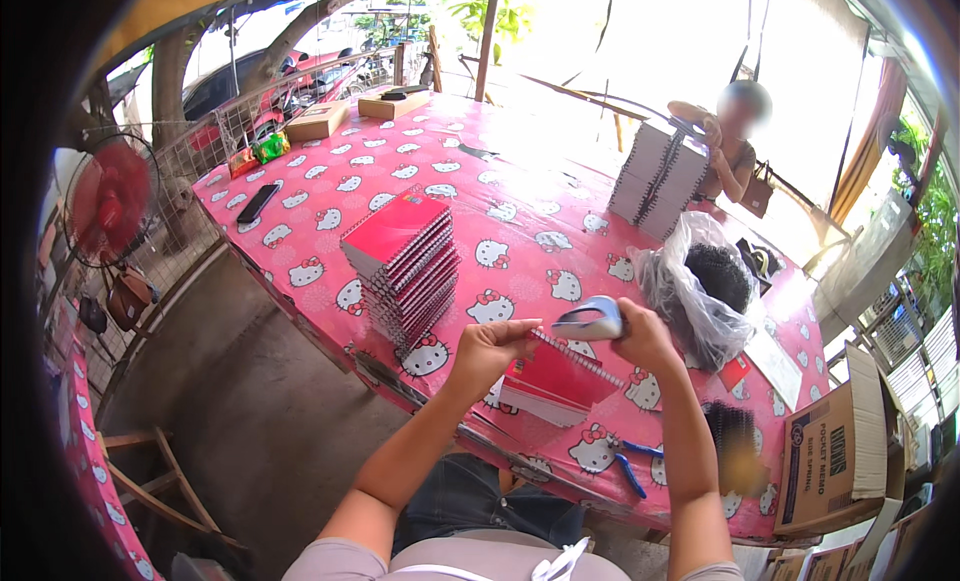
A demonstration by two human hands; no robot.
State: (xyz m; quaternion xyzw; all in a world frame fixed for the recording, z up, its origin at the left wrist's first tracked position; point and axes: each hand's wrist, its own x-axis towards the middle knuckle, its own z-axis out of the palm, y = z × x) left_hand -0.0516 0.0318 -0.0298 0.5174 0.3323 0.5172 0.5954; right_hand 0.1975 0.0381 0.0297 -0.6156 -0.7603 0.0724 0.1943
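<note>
Your left hand (490,359) pinches the spiral coil (580,358) of the red notebook (550,383), right hand (642,336) gripping the grey tool (592,321); a slipping pinch could bend the coil.

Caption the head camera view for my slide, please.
Left hand at a red spiral notebook, right hand holding a grey handheld tool, notebook stack to the left.

The left arm (405,451) and right arm (693,461) reach forward, leaning toward each other. The left hand (488,355) pinches, fingers pointing right. The right hand (645,336) curls in a grip.
</note>
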